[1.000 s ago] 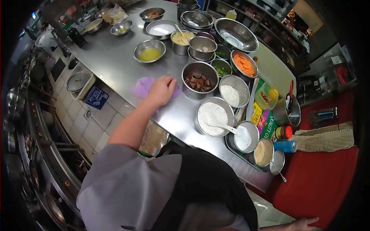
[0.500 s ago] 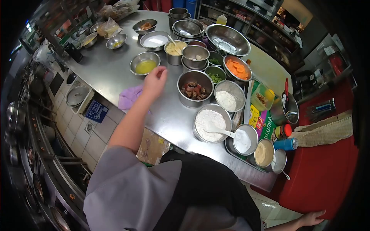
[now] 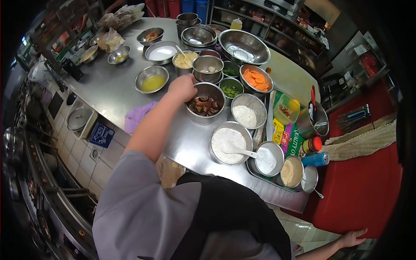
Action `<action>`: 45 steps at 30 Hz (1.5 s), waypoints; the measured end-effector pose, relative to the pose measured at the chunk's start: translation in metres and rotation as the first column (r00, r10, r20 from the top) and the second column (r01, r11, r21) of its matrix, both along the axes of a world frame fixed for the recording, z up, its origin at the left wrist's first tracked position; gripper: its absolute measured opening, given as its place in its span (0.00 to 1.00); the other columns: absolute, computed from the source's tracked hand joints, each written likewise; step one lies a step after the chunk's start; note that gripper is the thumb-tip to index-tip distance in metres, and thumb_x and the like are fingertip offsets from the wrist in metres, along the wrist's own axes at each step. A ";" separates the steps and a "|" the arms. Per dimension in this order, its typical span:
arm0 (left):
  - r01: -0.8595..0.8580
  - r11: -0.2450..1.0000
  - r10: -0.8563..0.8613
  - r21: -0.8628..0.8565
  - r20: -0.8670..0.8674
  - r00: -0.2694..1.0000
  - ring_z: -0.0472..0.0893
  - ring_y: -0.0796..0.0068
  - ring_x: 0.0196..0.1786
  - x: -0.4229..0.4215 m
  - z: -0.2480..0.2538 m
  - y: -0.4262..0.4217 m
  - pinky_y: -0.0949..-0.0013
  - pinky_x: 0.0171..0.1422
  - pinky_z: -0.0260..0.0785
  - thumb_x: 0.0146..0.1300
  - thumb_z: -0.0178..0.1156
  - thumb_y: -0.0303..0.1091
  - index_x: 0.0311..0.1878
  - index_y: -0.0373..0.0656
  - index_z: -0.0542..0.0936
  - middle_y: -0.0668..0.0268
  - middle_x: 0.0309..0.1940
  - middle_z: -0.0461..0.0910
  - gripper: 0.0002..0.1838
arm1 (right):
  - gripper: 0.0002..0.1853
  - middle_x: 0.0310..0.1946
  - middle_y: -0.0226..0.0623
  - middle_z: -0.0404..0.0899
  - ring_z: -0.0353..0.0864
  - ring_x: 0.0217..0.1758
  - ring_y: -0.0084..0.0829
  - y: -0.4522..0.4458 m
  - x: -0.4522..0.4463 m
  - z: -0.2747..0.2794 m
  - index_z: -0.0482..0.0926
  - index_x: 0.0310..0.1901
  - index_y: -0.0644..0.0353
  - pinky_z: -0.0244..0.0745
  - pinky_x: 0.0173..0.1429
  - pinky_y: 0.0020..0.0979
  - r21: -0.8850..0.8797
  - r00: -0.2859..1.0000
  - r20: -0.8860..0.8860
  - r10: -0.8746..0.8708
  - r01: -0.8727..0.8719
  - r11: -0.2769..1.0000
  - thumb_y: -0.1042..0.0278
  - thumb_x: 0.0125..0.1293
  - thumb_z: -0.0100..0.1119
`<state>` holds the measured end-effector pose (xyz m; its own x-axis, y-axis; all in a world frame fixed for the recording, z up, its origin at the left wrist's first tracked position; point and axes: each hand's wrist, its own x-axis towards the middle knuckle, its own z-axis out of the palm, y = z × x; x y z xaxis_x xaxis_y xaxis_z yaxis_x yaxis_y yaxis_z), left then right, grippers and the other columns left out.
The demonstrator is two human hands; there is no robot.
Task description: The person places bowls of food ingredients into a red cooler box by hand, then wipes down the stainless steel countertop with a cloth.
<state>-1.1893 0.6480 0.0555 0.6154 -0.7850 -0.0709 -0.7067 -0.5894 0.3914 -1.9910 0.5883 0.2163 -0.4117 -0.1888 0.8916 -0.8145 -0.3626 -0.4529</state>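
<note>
Steel pot (image 3: 201,120) with brown pieces (image 3: 205,104) in dark liquid sits upright on the steel table (image 3: 108,89), near the front edge. Left hand (image 3: 183,89) is at the pot's left rim, fingers bent; from my feed I can't tell whether it grips.

Left of it: purple cloth (image 3: 139,116) bunched at the table edge, partly behind the forearm. Beyond, a bowl of yellow liquid (image 3: 152,82). Right of the pot I've got chopped greens (image 3: 230,91), then orange slices (image 3: 256,80), each in its own bowl. Nearer the apron, a bowl of white powder (image 3: 227,141) with a white spoon (image 3: 242,151) lying in it. Large steel basin (image 3: 243,42) stands toward the far side.

Table is bare, shiny metal on its left half, crowded on the right. Red surface (image 3: 346,186) adjoins at right; right hand (image 3: 352,239) is at its near edge, grip unclear to me. Beige towel (image 3: 364,145) lies on the red.

Room: pale tiled floor (image 3: 89,162) at left, stove line along the left edge, dark shelving at the back.
</note>
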 end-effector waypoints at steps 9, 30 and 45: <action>0.073 0.966 -0.071 -0.248 0.018 0.997 0.75 0.50 0.66 0.024 0.006 -0.002 0.58 0.70 0.69 0.46 0.78 0.44 0.75 0.45 0.62 0.47 0.67 0.70 0.52 | 0.36 0.61 0.52 0.76 0.79 0.59 0.42 -0.003 -0.006 -0.002 0.72 0.63 0.72 0.75 0.61 0.37 0.019 0.994 0.046 -0.103 0.102 0.995 0.42 0.72 0.59; -0.081 0.930 0.082 -0.358 -0.014 0.997 0.81 0.50 0.57 -0.008 0.017 0.024 0.56 0.61 0.74 0.50 0.76 0.50 0.63 0.42 0.71 0.48 0.54 0.80 0.41 | 0.31 0.60 0.52 0.78 0.79 0.59 0.40 -0.002 0.000 -0.002 0.73 0.63 0.72 0.75 0.63 0.34 -0.043 1.000 -0.009 -0.016 0.016 0.999 0.48 0.73 0.59; 0.256 0.965 -0.262 0.062 0.113 0.959 0.84 0.50 0.52 0.023 0.006 -0.017 0.58 0.58 0.75 0.50 0.74 0.49 0.52 0.37 0.83 0.47 0.47 0.84 0.30 | 0.30 0.61 0.50 0.77 0.79 0.59 0.40 0.003 0.012 -0.002 0.73 0.63 0.71 0.74 0.62 0.36 -0.035 0.998 0.032 0.060 -0.059 0.998 0.49 0.74 0.59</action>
<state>-1.1667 0.6307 0.0618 0.3977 -0.9162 -0.0495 -0.8773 -0.3955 0.2720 -1.9788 0.5915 0.2145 -0.4303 -0.1831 0.8839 -0.7758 -0.4255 -0.4659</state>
